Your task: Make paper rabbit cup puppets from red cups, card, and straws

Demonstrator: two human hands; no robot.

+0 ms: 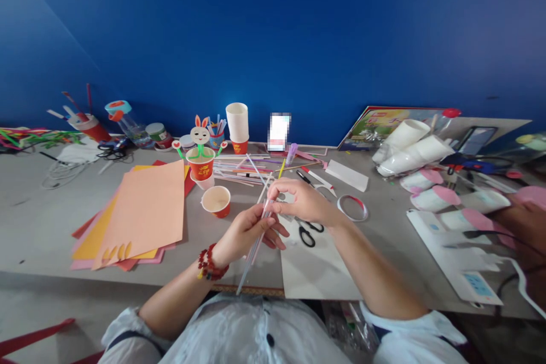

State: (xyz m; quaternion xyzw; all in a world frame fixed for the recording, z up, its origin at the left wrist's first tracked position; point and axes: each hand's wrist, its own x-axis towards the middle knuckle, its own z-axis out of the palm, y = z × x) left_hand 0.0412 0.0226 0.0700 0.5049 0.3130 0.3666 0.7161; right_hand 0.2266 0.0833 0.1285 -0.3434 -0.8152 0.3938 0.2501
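My left hand is closed around a small bundle of thin, pale drinking straws, which slants down toward my body. At the upper end of the bundle, my right hand pinches the straws between thumb and fingers. Black-handled scissors lie just under my right hand, partly on a white sheet of paper. To the left of my hands stands a red and white paper cup. Behind it is another cup with a paper rabbit on green stems.
Coloured paper sheets are piled at left. More straws, a marker and a tape roll lie beyond my hands. A stack of cups stands by the blue wall. At right are bagged cups and a power strip.
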